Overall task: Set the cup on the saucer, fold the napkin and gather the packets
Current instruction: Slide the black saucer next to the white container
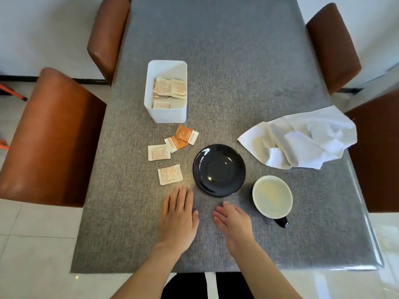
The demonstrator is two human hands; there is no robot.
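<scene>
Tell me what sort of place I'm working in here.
Probably a dining room or café: a long table with a grey cloth, brown padded chairs along both sides, and a white bin of packets.

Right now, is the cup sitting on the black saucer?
No, the cup stands on the grey table just to the right of the empty black saucer.

1. You are seated at a dining table (pixel 237 61) in what looks like a home dining room or small café.
2. A grey woven cloth under a clear cover dresses its top.
3. Brown leather-look chairs (pixel 49 139) stand along both sides.
4. Pale floor tiles (pixel 36 244) and a white wall (pixel 43 29) with a dark skirting line surround you.
</scene>
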